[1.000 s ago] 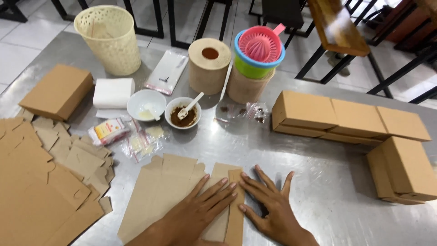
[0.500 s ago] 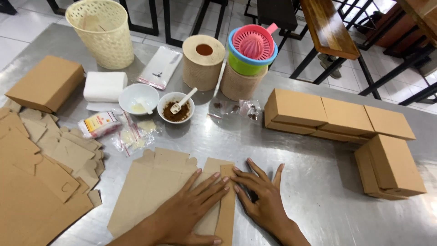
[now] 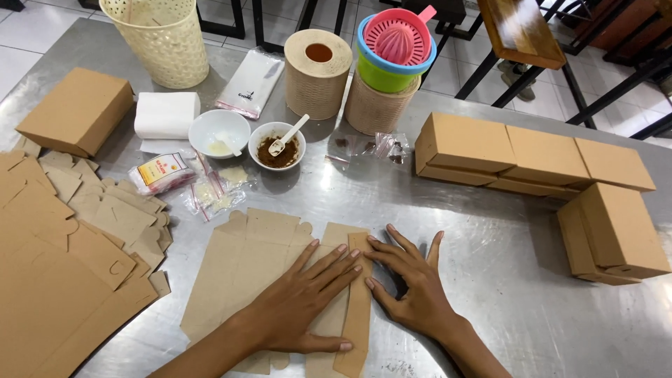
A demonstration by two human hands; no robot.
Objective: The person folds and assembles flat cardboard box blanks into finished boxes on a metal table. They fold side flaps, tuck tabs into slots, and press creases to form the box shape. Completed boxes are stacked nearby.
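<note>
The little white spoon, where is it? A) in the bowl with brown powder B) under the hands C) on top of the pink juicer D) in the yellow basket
A: the white spoon leans in the small white bowl that holds brown powder, just behind the flat cardboard sheet both hands press on.

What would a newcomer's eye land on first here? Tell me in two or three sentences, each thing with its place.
First, the left hand and right hand pressed flat on an unfolded brown cardboard box blank at the near edge of the steel table. Next, the row of folded brown cardboard boxes at right. Then the pink juicer on stacked bright plastic bowls at the back.
</note>
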